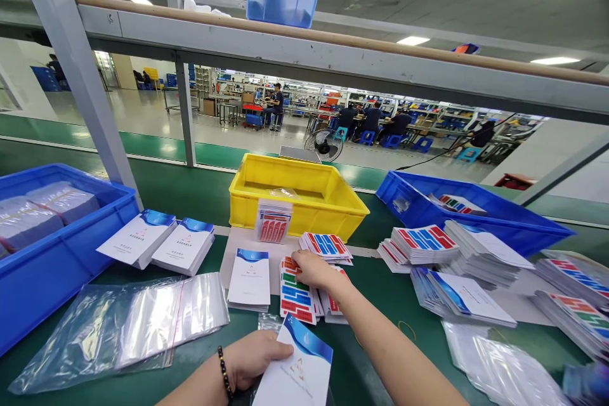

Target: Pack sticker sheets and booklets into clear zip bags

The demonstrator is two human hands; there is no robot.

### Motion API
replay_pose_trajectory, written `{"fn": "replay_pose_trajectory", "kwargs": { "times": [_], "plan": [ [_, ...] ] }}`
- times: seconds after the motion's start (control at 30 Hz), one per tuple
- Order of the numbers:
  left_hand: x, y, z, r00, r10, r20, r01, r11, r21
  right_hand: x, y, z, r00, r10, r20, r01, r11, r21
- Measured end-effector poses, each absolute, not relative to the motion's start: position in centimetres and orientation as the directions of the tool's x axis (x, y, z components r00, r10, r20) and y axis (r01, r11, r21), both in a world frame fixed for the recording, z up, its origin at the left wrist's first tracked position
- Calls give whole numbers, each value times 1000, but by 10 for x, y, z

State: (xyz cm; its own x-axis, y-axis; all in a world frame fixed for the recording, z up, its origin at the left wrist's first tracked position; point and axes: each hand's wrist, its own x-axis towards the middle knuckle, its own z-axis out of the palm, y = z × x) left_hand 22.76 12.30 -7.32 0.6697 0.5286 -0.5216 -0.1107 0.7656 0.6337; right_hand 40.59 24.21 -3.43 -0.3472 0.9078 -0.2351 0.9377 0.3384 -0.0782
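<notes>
My left hand (pixel 252 355), wearing a beaded bracelet, grips a white booklet (pixel 299 371) with a blue wavy top, thumb on its front. My right hand (pixel 314 268) reaches forward, its fingers closed at the upper edge of a label sheet (pixel 297 295) printed with red, green and blue shapes. The underside of those fingers is partly hidden. Behind that hand lies a pile of red and blue label sheets (pixel 326 246). To its left rests a stack of white booklets (pixel 248 279). A clear bag of red-printed labels (pixel 273 221) leans against the yellow bin (pixel 295 219).
Blue bins (pixel 61 279) (pixel 504 228) stand at both sides. More booklet piles (pixel 183 244) sit at left, and label piles (pixel 423 244) at right. Clear plastic bags (pixel 171 317) lie left, with others (pixel 509 361) right. A shelf beam (pixel 333 54) crosses above; people sit far behind.
</notes>
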Motion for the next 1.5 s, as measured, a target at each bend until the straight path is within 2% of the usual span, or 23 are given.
{"fn": "replay_pose_trajectory", "kwargs": {
  "times": [0.3, 0.43, 0.57, 0.73, 0.83, 0.9, 0.93, 1.0, 1.1, 1.17, 1.23, 1.3, 1.37, 1.43, 1.5],
  "plan": [
    [227, 122, -71, 684, 527, -505, -120, 763, 635, 405, 245, -38, -353, 915, -196, 934, 331, -136],
    [227, 123, -70, 684, 522, -509, -117, 768, 630, 404, 244, -39, -325, 934, -146, 934, 293, -206],
    [228, 124, -74, 673, 569, -472, -184, 747, 639, 415, 238, -31, -294, 955, -29, 893, 264, -364],
    [230, 125, -74, 647, 572, -504, -255, 785, 564, 446, 220, -15, -93, 985, 149, 778, 165, -606],
    [231, 126, -72, 678, 568, -467, -322, 800, 506, 448, 195, -13, -66, 992, 108, 649, 125, -751],
    [233, 126, -72, 686, 578, -442, -368, 800, 474, 437, 175, -17, -147, 989, -2, 465, 67, -882],
    [233, 126, -72, 683, 586, -436, -386, 796, 466, 429, 165, -19, -205, 978, -37, 432, 57, -900],
    [234, 125, -73, 667, 607, -431, -413, 784, 464, 412, 148, -26, -283, 958, -51, 464, 90, -881],
    [235, 125, -72, 659, 622, -423, -389, 763, 516, 394, 134, -38, -252, 968, -6, 557, 140, -818],
    [235, 124, -70, 643, 641, -419, -367, 738, 566, 396, 134, -44, -197, 978, 64, 613, 173, -771],
    [234, 124, -65, 612, 652, -448, -351, 731, 585, 411, 137, -49, -115, 973, 200, 671, 225, -706],
    [233, 125, -59, 581, 645, -496, -334, 745, 578, 434, 143, -52, 1, 924, 382, 756, 249, -605],
    [232, 126, -55, 566, 632, -529, -309, 758, 575, 456, 147, -56, 90, 854, 513, 857, 196, -476],
    [232, 128, -55, 553, 635, -539, -301, 756, 582, 470, 149, -59, 99, 833, 544, 930, 117, -349],
    [232, 128, -57, 540, 649, -537, -306, 745, 592, 472, 149, -62, 93, 852, 516, 974, 31, -226]
  ]
}}
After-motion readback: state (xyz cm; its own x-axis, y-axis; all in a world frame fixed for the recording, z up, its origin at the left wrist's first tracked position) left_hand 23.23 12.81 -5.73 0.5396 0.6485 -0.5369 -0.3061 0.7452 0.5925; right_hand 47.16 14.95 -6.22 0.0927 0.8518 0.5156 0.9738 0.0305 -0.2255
